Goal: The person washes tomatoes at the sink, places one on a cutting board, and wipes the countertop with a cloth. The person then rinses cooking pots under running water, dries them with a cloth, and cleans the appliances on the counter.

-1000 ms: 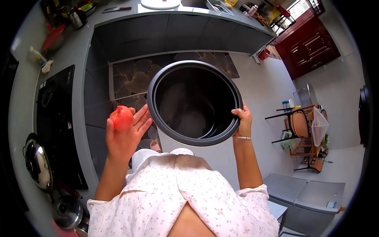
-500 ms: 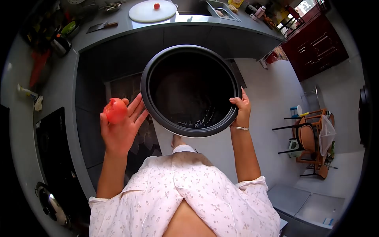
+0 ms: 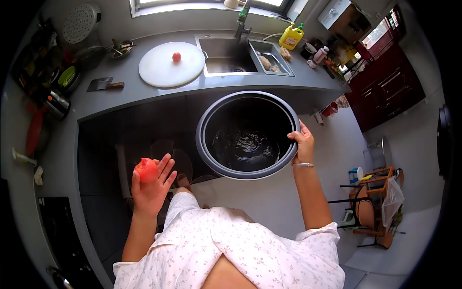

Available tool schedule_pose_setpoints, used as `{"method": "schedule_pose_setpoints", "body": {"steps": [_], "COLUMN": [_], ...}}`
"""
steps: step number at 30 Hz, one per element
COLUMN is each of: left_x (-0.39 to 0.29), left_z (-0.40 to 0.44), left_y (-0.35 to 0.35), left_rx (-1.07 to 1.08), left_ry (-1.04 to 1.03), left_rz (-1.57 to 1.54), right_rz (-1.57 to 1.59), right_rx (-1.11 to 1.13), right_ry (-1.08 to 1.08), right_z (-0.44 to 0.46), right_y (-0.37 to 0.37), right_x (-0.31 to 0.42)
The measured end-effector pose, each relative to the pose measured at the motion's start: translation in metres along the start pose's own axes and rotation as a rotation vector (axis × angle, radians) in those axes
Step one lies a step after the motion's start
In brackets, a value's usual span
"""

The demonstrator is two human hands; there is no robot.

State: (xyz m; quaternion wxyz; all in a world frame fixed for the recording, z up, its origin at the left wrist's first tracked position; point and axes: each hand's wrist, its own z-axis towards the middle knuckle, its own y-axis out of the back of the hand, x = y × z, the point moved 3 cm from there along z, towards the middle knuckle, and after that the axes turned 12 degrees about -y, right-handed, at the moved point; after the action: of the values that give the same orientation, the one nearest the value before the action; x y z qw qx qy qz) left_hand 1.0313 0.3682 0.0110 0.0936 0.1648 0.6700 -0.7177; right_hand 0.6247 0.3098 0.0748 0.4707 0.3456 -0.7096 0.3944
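Observation:
A large dark pot (image 3: 207, 156) with water moving in its bottom is held up by its right rim in my right hand (image 3: 303, 142), the thumb over the edge. To its left and apart from it, my left hand (image 3: 153, 185) is turned palm up with fingers spread. A red tomato (image 3: 147, 170) with a torn or bitten top rests on that palm, against the thumb side. On the counter ahead, a small red tomato (image 3: 176, 57) lies on a round white cutting board (image 3: 159, 70).
The counter edge (image 3: 144, 97) runs across ahead. On it are a cleaver (image 3: 106, 85), a sink (image 3: 226, 50), a tray (image 3: 281, 67) with food and a yellow bottle (image 3: 291, 37). A stove (image 3: 62, 231) is at left, chairs (image 3: 364, 207) at right.
My left hand, with the tomato, has come away from the pot's rim. The view has moved towards the counter, showing the sink and window. Water in the pot now ripples.

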Motion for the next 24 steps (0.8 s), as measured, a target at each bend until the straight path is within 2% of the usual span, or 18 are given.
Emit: {"method": "schedule_pose_setpoints", "body": {"steps": [3, 9, 13, 18, 19, 21, 24], "left_x": [-0.008, -0.031, -0.047, -0.051, -0.050, -0.046, -0.039], "left_z": [0.048, 0.168, 0.239, 0.303, 0.309, 0.320, 0.328], "left_y": [0.027, 0.059, 0.060, 0.055, 0.053, 0.050, 0.054], "left_rx": [-0.045, -0.122, -0.036, 0.000, 0.017, -0.050, -0.118], "left_ry": [-0.013, -0.049, -0.027, 0.037, 0.042, 0.040, -0.011], "left_rz": [-0.027, -0.033, -0.042, 0.004, 0.029, 0.036, 0.206], "right_rz": [-0.025, -0.132, -0.306, -0.726, -0.891, -1.209, -1.370], "right_rx": [-0.064, -0.203, -0.216, -0.308, -0.391, -0.466, -0.470], "right_ry": [0.023, 0.138, 0.219, 0.396, 0.447, 0.641, 0.718], "right_z": [0.066, 0.181, 0.264, 0.358, 0.369, 0.384, 0.420], "right_y": [0.005, -0.032, -0.053, -0.090, -0.102, -0.131, -0.151], "right_x": [0.011, 0.054, 0.083, 0.099, 0.103, 0.114, 0.115]}}
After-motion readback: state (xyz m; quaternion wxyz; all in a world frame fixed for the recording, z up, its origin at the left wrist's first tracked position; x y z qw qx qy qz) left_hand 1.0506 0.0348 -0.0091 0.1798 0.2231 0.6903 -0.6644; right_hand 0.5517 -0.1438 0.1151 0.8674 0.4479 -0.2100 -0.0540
